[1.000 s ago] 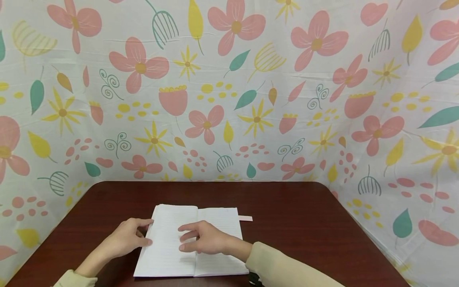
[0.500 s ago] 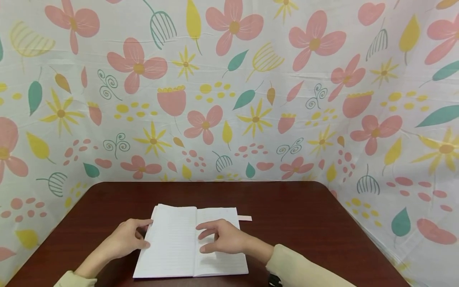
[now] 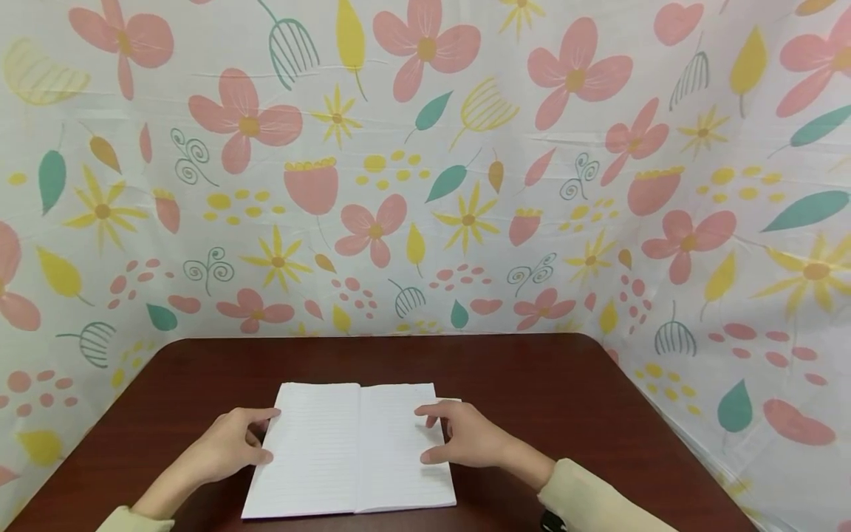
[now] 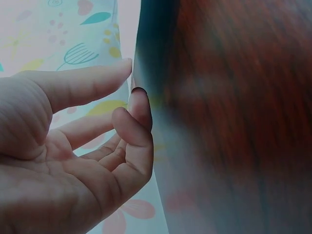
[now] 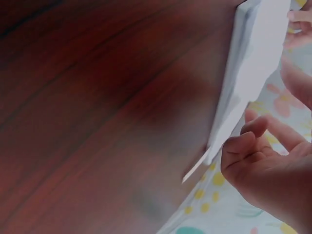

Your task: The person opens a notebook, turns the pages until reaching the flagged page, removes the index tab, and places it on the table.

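An open notebook with white lined pages lies flat on the dark table. Along its left edge, my left hand grips it: in the left wrist view, the thumb meets the page edge from above, with curled fingers against it lower down. Over the right page's outer edge hovers my right hand, its thumb and forefinger spread apart with nothing held between them. A pale strip sticks out from the notebook's right side, partly hidden by that hand in the head view.
The reddish-brown table has rounded back corners. A white curtain printed with flowers and leaves hangs behind it and along its sides. A dark band shows at the right cuff.
My right hand has moved rightward, from over the left page across the fold to the right edge. The left hand has stayed on the left edge. The head view has shifted slightly.
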{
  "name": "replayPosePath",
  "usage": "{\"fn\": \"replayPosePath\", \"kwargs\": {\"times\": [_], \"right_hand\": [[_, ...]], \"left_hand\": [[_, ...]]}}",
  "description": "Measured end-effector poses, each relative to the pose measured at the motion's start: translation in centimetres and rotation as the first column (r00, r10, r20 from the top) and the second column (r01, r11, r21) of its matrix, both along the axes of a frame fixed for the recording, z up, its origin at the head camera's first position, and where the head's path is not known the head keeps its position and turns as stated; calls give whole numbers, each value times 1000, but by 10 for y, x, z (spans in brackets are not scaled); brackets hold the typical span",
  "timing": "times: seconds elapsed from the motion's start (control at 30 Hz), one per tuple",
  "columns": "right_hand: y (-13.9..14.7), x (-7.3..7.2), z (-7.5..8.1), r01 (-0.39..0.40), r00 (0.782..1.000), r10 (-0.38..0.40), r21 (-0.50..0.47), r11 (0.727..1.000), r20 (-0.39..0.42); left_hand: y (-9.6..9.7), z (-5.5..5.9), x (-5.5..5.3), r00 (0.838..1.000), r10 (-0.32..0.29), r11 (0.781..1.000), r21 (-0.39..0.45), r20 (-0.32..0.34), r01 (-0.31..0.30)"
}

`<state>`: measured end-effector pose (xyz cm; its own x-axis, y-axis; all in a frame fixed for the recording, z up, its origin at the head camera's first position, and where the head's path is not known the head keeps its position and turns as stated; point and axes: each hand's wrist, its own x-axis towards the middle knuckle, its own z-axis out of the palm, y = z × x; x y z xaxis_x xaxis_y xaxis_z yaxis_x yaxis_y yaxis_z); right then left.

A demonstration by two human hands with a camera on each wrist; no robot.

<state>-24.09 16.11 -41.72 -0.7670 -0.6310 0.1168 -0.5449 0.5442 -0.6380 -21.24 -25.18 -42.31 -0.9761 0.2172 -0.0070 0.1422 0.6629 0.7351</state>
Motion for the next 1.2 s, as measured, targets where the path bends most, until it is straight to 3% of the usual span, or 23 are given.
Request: {"fn": "replayPosePath", "kwargs": {"times": [0.43, 1.2], "right_hand": [[33, 0, -3, 30, 999, -32, 86, 996, 19], [31, -5, -12, 26, 998, -35, 158, 987, 53]], "left_hand": [[-1, -2, 0, 1000, -2, 1000, -5, 4, 2], [-1, -1, -1, 1000, -9, 1000, 10, 22, 9]]}}
